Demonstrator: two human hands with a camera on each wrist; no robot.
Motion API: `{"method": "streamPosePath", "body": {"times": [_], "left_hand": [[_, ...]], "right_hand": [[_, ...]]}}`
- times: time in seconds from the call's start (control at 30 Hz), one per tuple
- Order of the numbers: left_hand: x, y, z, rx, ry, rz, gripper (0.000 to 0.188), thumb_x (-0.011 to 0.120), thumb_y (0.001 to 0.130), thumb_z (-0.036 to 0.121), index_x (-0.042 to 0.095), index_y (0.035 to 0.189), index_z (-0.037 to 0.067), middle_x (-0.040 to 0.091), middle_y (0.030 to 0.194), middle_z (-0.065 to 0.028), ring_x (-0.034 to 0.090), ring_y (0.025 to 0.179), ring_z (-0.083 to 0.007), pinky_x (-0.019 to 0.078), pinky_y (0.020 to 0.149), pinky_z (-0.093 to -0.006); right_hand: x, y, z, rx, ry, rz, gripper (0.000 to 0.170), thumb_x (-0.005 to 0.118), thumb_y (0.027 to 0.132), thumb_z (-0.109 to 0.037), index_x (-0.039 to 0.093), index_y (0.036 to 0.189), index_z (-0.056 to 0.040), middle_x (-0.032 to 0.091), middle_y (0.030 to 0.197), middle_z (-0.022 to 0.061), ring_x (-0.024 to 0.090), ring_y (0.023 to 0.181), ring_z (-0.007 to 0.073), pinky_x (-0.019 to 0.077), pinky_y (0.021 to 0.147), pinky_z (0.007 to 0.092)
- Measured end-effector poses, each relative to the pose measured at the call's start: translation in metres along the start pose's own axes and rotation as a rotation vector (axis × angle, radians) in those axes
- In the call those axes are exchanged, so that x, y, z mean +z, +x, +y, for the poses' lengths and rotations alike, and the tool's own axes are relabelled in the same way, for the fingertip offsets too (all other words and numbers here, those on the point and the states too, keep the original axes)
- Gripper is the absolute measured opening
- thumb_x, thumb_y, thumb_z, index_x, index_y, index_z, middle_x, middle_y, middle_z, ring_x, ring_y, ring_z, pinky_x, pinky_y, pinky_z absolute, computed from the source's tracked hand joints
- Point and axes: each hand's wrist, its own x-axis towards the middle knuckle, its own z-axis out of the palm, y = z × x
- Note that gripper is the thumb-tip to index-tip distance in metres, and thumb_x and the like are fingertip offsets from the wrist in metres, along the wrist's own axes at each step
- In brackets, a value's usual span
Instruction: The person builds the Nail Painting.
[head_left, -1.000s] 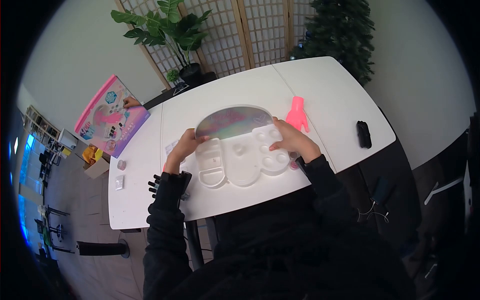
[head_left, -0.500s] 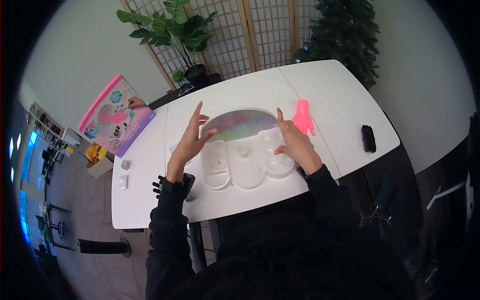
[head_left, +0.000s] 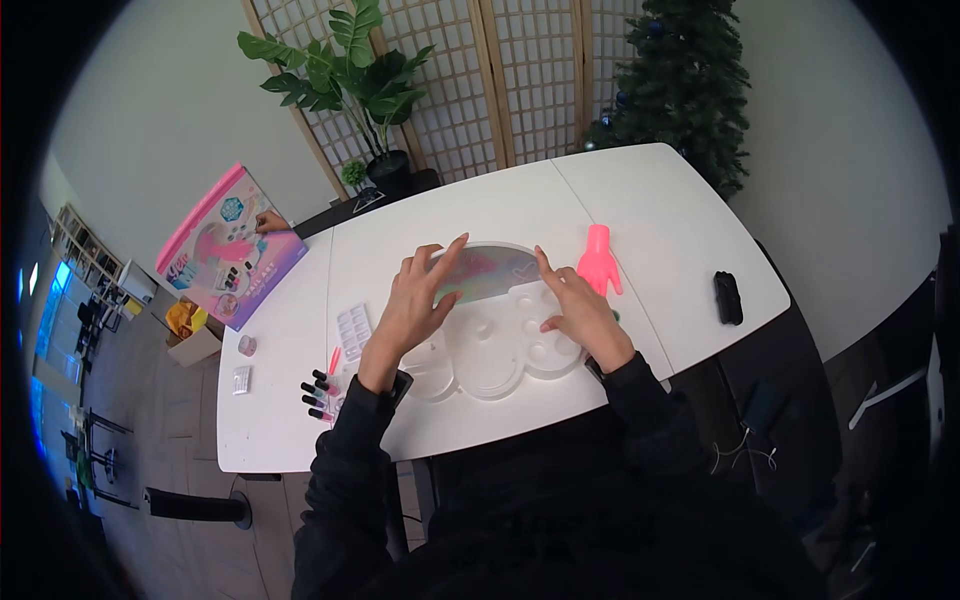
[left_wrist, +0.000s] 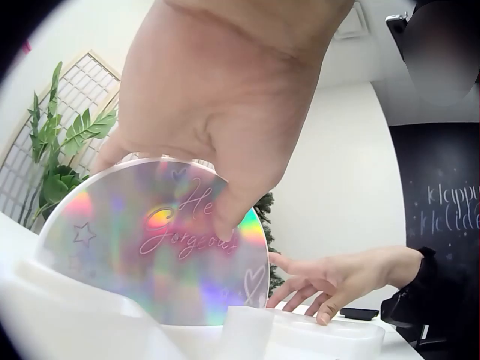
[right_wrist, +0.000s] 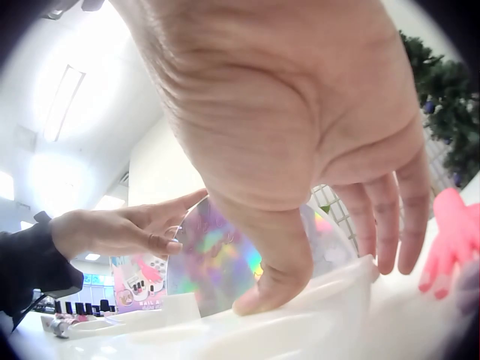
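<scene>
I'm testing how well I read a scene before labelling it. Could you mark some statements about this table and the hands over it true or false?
1. The pink model hand lies right of the white tray. True.
2. The shiny panel stands at the tray's near edge. False: it stands at the far edge.
3. The polish bottles are inside the tray. False: they are on the table, left of it.
4. The left hand and right hand are clenched into fists. False: both are open.
5. The pink and purple box is at the table's left side. True.
</scene>
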Motion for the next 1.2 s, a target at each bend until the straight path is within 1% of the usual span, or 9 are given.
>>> {"method": "streamPosePath", "body": {"times": [0.3,0.5,0.57,0.6,0.63,0.77,0.83,0.93,1.2], "left_hand": [[-0.009,0.002,0.004,-0.07,-0.03,-0.122,0.091,0.077,0.085,0.007,0.034,0.164,0.024,0.05,0.141,-0.0196,0.052,0.124,-0.0427,0.0457,0.109,-0.0479],[0.006,-0.008,0.034,-0.205,0.273,-0.116,0.103,0.081,0.086,0.018,0.019,0.168,0.028,0.022,0.167,-0.0219,0.025,0.153,-0.0501,0.0306,0.115,-0.0734],[0.006,-0.021,0.062,-0.503,0.225,-0.087,0.108,0.083,0.086,0.023,0.013,0.168,0.024,0.005,0.173,-0.0195,0.009,0.157,-0.0521,0.0233,0.11,-0.085],[0.003,-0.026,0.074,-0.505,0.214,-0.099,0.108,0.083,0.086,0.023,0.013,0.168,0.024,0.005,0.173,-0.0195,0.009,0.157,-0.0521,0.0233,0.11,-0.085],[-0.002,-0.029,0.083,-0.459,0.219,-0.178,0.108,0.083,0.087,0.027,0.012,0.168,0.022,0.003,0.174,-0.0191,0.009,0.157,-0.0515,0.0234,0.11,-0.0849],[0.004,-0.051,0.076,-0.366,0.238,-0.492,0.101,0.08,0.089,0.041,0.019,0.167,0.023,0.009,0.174,-0.0191,0.013,0.157,-0.0503,0.0229,0.112,-0.0835],[0.01,-0.057,0.07,-0.353,0.193,-0.697,0.092,0.078,0.089,0.044,0.03,0.165,0.024,0.015,0.173,-0.0178,0.011,0.158,-0.0483,0.026,0.113,-0.0815],[0.019,-0.058,0.062,-0.361,0.164,-0.791,0.089,0.079,0.089,0.045,0.033,0.163,0.026,0.016,0.173,-0.0172,0.006,0.158,-0.0491,0.0313,0.114,-0.0774],[0.029,-0.051,0.048,-0.349,0.159,-0.734,0.084,0.078,0.09,0.04,0.037,0.162,0.027,0.019,0.172,-0.0178,0.005,0.158,-0.0493,0.0341,0.112,-0.0775]], "right_hand": [[-0.015,0.003,-0.01,0.132,0.026,-0.15,0.12,0.09,0.072,-0.01,0.017,0.167,-0.0239,0.06,0.124,0.0152,0.064,0.112,0.0351,0.0555,0.089,0.0439],[-0.001,-0.003,0.002,0.076,0.045,-0.039,0.108,0.089,0.076,-0.018,0.026,0.163,-0.0072,0.06,0.132,0.017,0.065,0.114,0.0361,0.0551,0.092,0.0441],[0.004,-0.005,0.002,0.06,0.025,0.025,0.102,0.088,0.077,-0.018,0.031,0.16,-0.0033,0.06,0.136,0.018,0.064,0.116,0.0364,0.0549,0.093,0.0439],[0.007,-0.005,0.002,0.023,0.005,0.089,0.096,0.088,0.077,-0.018,0.036,0.156,0.0005,0.06,0.139,0.0191,0.064,0.118,0.0366,0.0546,0.094,0.0437],[0.003,-0.005,0.0,-0.06,-0.03,0.165,0.09,0.087,0.077,-0.018,0.042,0.15,0.0068,0.063,0.122,0.0196,0.067,0.107,0.0362,0.0557,0.085,0.0455],[-0.03,-0.008,-0.009,0.008,-0.021,0.134,0.079,0.086,0.079,-0.021,0.051,0.145,0.0044,0.066,0.121,0.0189,0.067,0.109,0.0362,0.0562,0.086,0.0452],[-0.05,-0.011,-0.009,0.216,0.006,0.073,0.063,0.085,0.081,-0.023,0.063,0.135,-0.0005,0.067,0.132,0.0176,0.066,0.116,0.0359,0.0545,0.096,0.0439],[-0.058,-0.026,0.009,0.222,-0.054,0.119,0.05,0.083,0.083,-0.022,0.069,0.127,-0.0025,0.069,0.128,0.0161,0.068,0.114,0.0354,0.0547,0.095,0.0435],[-0.071,-0.048,0.033,0.359,-0.063,-0.009,0.055,0.086,0.077,-0.009,0.069,0.129,-0.0051,0.071,0.122,0.0148,0.065,0.116,0.0349,0.0545,0.095,0.0418]]}}
